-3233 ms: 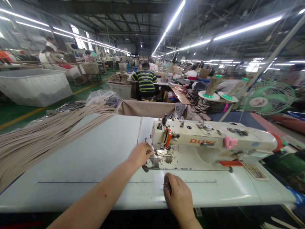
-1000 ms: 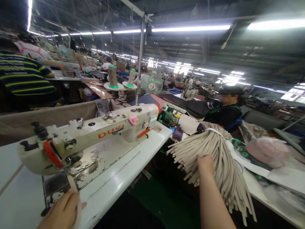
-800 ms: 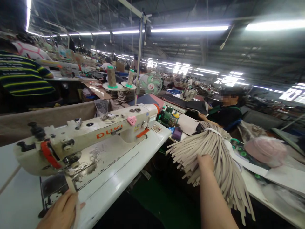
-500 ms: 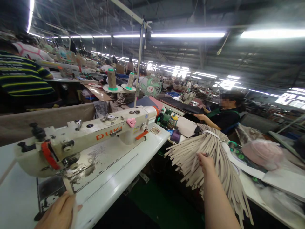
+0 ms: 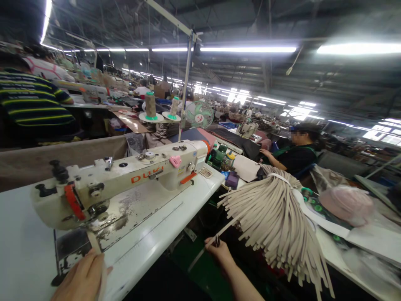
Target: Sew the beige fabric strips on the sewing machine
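Note:
At the sewing machine, my left hand rests on the white table with its fingers closed on a pale beige strip. That strip runs up beside the dark plate near the machine's needle end. My right hand pinches a single beige strip below the table edge. The strip slants up toward a large bundle of similar strips, and its loose end hangs past my fingers. A small dark object shows at my right fingers; its kind is unclear.
A white band ties the bundle at the right. Thread cones stand behind the machine, near a green fan. A bagged pink item lies at far right. A co-worker in black sits beyond the bundle; another in stripes sits left.
My right hand has moved from the bundle down and left, drawing one strip out with it. My left hand stays on its strip; the view has shifted slightly.

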A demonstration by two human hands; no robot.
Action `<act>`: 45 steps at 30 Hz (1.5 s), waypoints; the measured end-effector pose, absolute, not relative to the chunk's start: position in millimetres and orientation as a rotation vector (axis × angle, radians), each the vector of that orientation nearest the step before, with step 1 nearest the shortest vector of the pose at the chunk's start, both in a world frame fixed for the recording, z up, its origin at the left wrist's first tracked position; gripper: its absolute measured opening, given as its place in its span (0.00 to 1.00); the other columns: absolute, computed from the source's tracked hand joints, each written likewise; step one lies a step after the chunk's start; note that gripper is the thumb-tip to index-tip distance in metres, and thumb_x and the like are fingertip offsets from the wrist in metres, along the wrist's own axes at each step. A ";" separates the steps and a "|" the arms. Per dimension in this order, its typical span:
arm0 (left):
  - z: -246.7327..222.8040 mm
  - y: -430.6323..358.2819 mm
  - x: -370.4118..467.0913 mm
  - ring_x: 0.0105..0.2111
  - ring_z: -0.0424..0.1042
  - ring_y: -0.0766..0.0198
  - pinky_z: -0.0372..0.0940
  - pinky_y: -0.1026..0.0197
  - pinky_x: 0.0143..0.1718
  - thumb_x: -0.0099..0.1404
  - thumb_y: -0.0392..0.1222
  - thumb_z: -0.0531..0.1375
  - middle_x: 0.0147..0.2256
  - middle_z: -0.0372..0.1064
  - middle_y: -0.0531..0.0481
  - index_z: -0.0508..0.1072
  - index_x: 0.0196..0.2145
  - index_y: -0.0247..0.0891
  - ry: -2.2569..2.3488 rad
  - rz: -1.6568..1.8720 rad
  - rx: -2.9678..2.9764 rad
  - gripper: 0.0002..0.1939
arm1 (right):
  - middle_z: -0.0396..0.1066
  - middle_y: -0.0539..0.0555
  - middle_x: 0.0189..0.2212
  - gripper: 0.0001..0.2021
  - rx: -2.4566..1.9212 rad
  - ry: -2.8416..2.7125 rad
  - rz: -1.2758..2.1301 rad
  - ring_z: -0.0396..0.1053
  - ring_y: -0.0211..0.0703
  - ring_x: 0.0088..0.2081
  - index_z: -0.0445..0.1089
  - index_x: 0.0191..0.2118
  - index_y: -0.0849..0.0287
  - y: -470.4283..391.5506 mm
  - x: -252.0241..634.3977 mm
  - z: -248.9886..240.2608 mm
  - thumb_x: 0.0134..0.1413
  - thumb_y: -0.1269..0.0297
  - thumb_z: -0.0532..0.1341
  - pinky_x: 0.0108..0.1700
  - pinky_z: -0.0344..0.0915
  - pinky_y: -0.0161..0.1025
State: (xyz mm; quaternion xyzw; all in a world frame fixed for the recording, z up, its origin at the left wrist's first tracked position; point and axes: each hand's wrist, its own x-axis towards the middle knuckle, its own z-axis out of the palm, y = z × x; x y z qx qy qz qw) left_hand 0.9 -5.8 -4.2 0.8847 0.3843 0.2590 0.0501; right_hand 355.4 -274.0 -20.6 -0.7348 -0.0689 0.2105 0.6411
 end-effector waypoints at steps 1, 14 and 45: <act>-9.9 -2.8 0.3 0.42 0.76 0.40 0.74 0.40 0.46 0.61 0.45 0.54 0.39 0.76 0.38 0.79 0.37 0.38 1.184 0.774 2.699 0.16 | 0.62 0.39 0.17 0.15 -1.672 -0.125 0.472 0.55 0.27 0.15 0.72 0.32 0.61 -274.0 354.9 -23.3 0.57 0.54 0.70 0.17 0.52 0.29; 24.9 -22.8 -2.7 0.52 0.76 0.46 0.72 0.51 0.54 0.65 0.40 0.57 0.48 0.76 0.39 0.77 0.45 0.38 1.041 0.769 2.875 0.14 | 0.65 0.41 0.17 0.19 -1.786 -0.208 0.526 0.62 0.32 0.18 0.71 0.29 0.59 -251.7 376.3 -33.5 0.60 0.47 0.66 0.24 0.63 0.33; 57.3 -37.1 10.1 0.55 0.73 0.51 0.68 0.46 0.62 0.73 0.30 0.53 0.53 0.72 0.38 0.74 0.51 0.32 1.253 0.686 2.972 0.14 | 0.73 0.48 0.23 0.31 -1.893 -0.941 0.648 0.67 0.42 0.22 0.73 0.42 0.55 -198.6 331.6 82.8 0.47 0.31 0.64 0.27 0.65 0.39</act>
